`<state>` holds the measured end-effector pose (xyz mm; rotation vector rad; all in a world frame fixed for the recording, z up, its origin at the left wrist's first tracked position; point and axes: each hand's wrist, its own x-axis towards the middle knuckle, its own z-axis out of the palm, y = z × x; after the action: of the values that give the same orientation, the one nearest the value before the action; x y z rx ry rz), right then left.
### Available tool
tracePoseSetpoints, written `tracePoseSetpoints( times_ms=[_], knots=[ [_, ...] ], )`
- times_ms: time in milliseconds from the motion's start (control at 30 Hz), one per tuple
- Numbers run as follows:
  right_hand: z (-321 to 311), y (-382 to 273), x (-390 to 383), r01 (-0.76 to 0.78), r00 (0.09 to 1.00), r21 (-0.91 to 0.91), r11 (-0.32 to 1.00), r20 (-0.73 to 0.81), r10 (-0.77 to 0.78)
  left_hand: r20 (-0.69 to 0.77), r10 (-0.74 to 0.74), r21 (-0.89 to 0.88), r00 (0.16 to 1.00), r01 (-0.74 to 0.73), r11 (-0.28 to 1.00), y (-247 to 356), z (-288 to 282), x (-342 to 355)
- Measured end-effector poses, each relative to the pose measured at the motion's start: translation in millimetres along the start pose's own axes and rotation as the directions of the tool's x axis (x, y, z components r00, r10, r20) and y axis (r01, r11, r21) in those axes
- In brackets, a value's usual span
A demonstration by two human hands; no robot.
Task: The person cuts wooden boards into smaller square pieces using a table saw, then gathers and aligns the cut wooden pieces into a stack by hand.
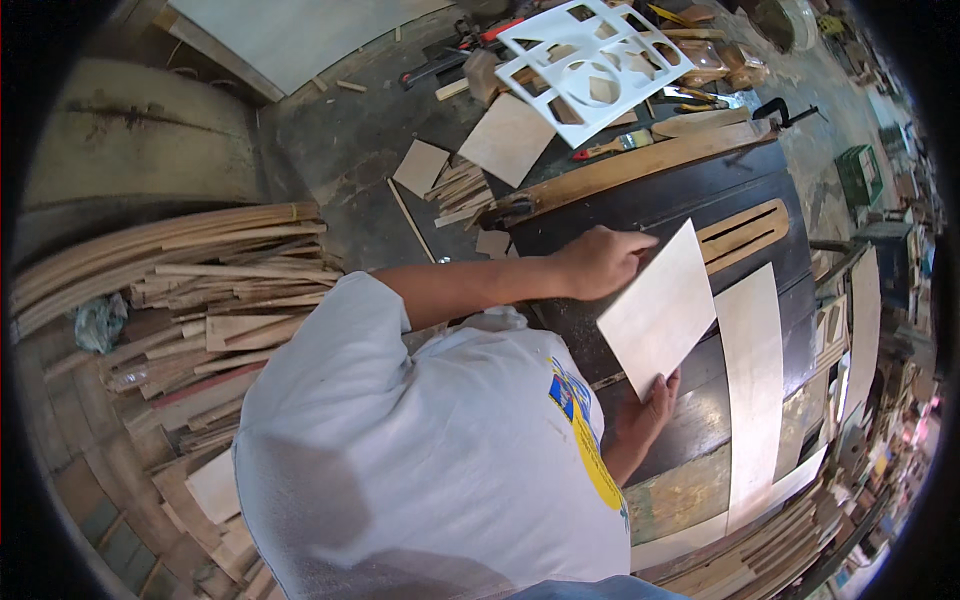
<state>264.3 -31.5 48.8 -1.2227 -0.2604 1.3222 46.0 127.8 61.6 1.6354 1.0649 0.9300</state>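
A pale rectangular plywood panel [657, 305] is held tilted over the dark workbench [735, 170]. My left hand [610, 262] is at its upper-left edge with curled fingers, fingertips partly hidden by it. My right hand [655, 400] grips its lower corner. Just right of them a long pale board [750, 390] lies across the bench. A wooden jig [742, 235] with long slots rests on the dark top.
A white cut-out template [603, 88], a brush [620, 143] and a clamp [785, 113] sit beyond the bench's wooden edge strip. Small plywood squares [508, 135] lie nearby. Stacked wood strips [230, 280] fill the left side. A green crate [857, 175] stands at right.
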Motion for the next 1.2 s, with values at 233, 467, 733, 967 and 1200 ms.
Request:
tracePoseSetpoints(
  times_ms=[233, 467, 733, 967, 1200],
  knots=[
    [-5.9, 26.1, -6.2, -0.047, 0.967, -0.194, 0.98, 0.237, 0.093, -0.069, -0.269, -0.27, 0.961, 0.241, 0.932, 13.6, -22.5, -116.8],
    [7.4, 64.7, -38.2, -0.103, 0.79, -0.442, 0.891, 0.508, 0.343, -0.229, -0.66, -0.54, 0.715, 0.471, 0.698, 29.1, -49.5, -289.6],
    [49.0, 156.8, -90.4, -0.152, 0.644, -0.678, 0.719, 0.484, 0.592, -0.247, -0.859, -0.753, 0.449, 0.47, 0.462, -47.6, -90.5, -402.8],
    [-50.4, 290.3, -62.8, -0.133, 0.84, -0.883, 0.451, 0.14, 0.524, -0.297, -0.912, -0.758, 0.281, 0.511, 0.405, -251.6, -182.8, -445.9],
    [-147.3, 339.8, -116.8, -0.316, 0.917, -0.913, 0.257, -0.225, 0.328, -0.285, -0.943, -0.712, 0.172, 0.62, 0.328, -342.6, -309.1, -383.8]
  ],
)
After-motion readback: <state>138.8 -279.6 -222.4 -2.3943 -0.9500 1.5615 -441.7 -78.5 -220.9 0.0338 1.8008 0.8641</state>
